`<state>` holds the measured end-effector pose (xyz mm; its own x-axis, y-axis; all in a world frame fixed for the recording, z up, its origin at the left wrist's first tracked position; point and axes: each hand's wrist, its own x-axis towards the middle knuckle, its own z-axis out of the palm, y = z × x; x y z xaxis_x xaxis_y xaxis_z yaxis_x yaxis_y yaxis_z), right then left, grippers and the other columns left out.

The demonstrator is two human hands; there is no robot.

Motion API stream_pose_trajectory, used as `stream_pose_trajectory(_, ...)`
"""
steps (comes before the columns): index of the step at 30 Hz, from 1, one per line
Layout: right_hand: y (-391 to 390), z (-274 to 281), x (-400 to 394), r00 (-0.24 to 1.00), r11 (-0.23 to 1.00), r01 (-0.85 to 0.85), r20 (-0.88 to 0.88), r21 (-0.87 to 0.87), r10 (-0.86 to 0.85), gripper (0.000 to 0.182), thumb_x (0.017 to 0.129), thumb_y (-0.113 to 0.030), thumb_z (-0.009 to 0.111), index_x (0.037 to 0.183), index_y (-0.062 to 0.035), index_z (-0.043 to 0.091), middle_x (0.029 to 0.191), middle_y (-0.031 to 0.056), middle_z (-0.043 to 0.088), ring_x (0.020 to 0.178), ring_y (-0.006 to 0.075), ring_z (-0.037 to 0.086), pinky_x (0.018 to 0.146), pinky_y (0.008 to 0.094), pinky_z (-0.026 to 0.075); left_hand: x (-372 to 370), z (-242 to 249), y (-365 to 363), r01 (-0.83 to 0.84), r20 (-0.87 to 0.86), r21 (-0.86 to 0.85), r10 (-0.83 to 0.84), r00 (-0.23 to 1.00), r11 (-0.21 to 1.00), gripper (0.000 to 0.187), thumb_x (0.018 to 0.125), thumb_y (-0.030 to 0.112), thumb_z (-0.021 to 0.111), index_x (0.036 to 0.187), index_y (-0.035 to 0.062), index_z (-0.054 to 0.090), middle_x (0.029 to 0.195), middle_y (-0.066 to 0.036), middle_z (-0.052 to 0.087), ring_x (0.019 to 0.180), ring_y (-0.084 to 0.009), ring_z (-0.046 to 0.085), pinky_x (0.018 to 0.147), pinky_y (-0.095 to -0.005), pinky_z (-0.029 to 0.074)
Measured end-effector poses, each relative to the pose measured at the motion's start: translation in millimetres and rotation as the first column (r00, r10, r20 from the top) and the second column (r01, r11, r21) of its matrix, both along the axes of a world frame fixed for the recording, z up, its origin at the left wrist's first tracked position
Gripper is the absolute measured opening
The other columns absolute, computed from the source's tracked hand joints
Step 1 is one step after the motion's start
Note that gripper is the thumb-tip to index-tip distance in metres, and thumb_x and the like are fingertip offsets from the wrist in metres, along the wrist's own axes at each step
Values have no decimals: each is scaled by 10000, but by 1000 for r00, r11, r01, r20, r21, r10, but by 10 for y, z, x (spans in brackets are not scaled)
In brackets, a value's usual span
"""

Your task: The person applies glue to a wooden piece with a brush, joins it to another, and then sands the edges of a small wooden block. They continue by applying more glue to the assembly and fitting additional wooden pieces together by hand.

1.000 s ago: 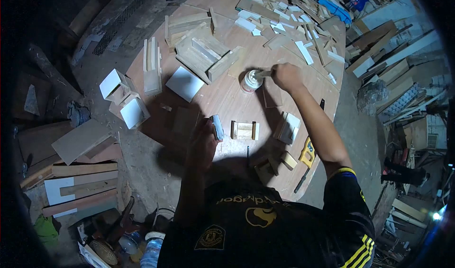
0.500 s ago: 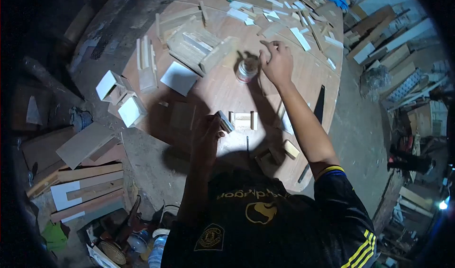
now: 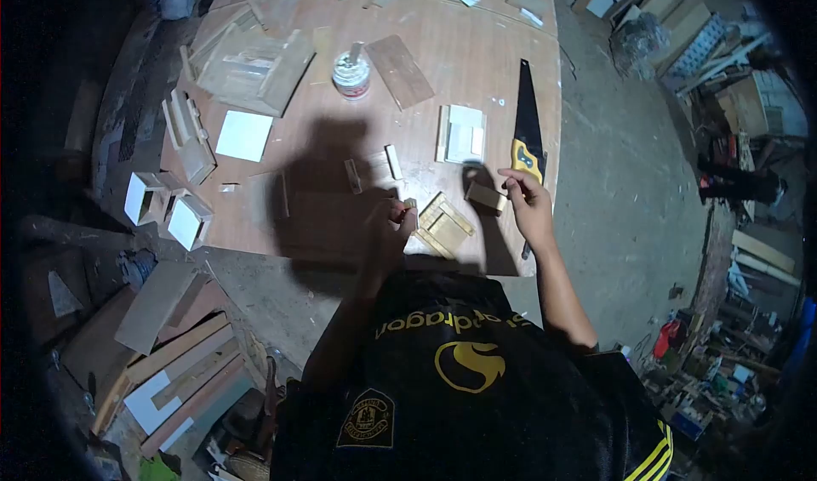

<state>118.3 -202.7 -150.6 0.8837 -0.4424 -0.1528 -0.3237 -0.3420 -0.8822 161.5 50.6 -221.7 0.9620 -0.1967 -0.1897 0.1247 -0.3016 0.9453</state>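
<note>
My left hand [image 3: 390, 227], in shadow, is closed on a small wooden piece [image 3: 410, 204] whose end sticks out above the fingertips. Close to its right lies a small wooden frame-like assembly [image 3: 446, 223], tilted on the table. My right hand [image 3: 531, 209] hovers at the table's right side, thumb and forefinger apart, with nothing visible between them. Just left of those fingers is a wooden block [image 3: 488, 197]. Beyond it a handsaw [image 3: 528, 115] with a yellow handle lies flat. Further back stands a jar of white paste [image 3: 351, 77] with a stick in it.
On the worktable [image 3: 319, 153] are small wood strips [image 3: 392, 162], a stacked white-and-wood piece [image 3: 464, 134] and a brown board [image 3: 400, 71]. Wooden box assemblies [image 3: 255, 68] and a white square [image 3: 244, 136] lie at left. Boards [image 3: 183, 370] are piled on the floor.
My right hand has come back from beside the jar toward the near right of the table. My left hand keeps its small piece. The view has shifted, showing more of the table's near side.
</note>
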Motion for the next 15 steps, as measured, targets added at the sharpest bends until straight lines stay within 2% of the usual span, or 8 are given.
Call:
stream_pose_trajectory(2,-67,-67,-253,998,999,37,-58,35,-35,183,945,-102,546,1050,-46,686,854,23,628,756,91,552,686,229,453,-124,17,-106,107,-12,179,-106,994,978,177,812,159,703,827,13,605,733,-113,604,645,-211,593,607,-340,472)
stream_pose_trajectory(3,-107,-111,-362,992,996,59,-115,64,-51,188,947,-103,543,1058,-42,682,861,25,625,763,88,549,695,228,451,-172,-5,-155,117,-11,184,-117,993,976,177,812,159,703,827,13,605,733,-113,604,645,-211,593,607,-340,472)
stream_pose_trajectory(5,-162,-232,-557,998,998,32,-50,61,-29,189,925,-93,570,1067,-26,677,891,34,628,767,93,553,697,222,448,-291,-82,-274,153,56,107,-160,986,982,187,814,175,703,838,10,617,739,-130,595,669,-253,597,623,-356,478)
stream_pose_trajectory(7,-167,-299,-696,996,996,-84,39,9,83,194,893,-68,597,1064,-30,681,884,41,620,751,102,556,685,238,454,-395,-152,-382,172,107,132,-187,977,976,178,807,165,704,852,12,625,766,-129,600,693,-267,599,637,-364,482)
stream_pose_trajectory(9,-134,-102,-699,966,955,-260,-40,-141,257,233,842,-38,633,1056,-98,701,837,76,603,716,152,587,674,273,476,-485,-143,-443,178,154,165,-204,967,970,172,801,156,705,867,15,633,794,-128,604,716,-281,601,651,-373,486)
stream_pose_trajectory(11,-52,-3,-665,925,911,-379,-55,-166,375,238,814,-60,668,1043,-116,706,870,87,610,739,216,606,690,301,490,-569,-123,-478,225,306,257,-300,904,940,159,780,128,709,896,37,650,850,-113,611,788,-297,602,717,-412,487)
stream_pose_trajectory(12,-55,-64,-623,876,828,-447,24,-338,482,243,789,-110,702,1031,-123,705,902,78,611,791,260,609,710,347,503,-623,-131,-500,214,304,264,-291,907,941,159,780,128,709,896,37,650,850,-113,611,788,-297,602,717,-412,487)
stream_pose_trajectory(15,-8,-221,-534,776,714,-591,-26,-375,630,250,775,-156,711,1026,-157,703,882,69,592,862,267,592,755,359,497,-758,-246,-544,191,389,342,-323,863,920,171,767,141,716,911,69,661,894,-103,615,850,-304,594,800,-450,464)
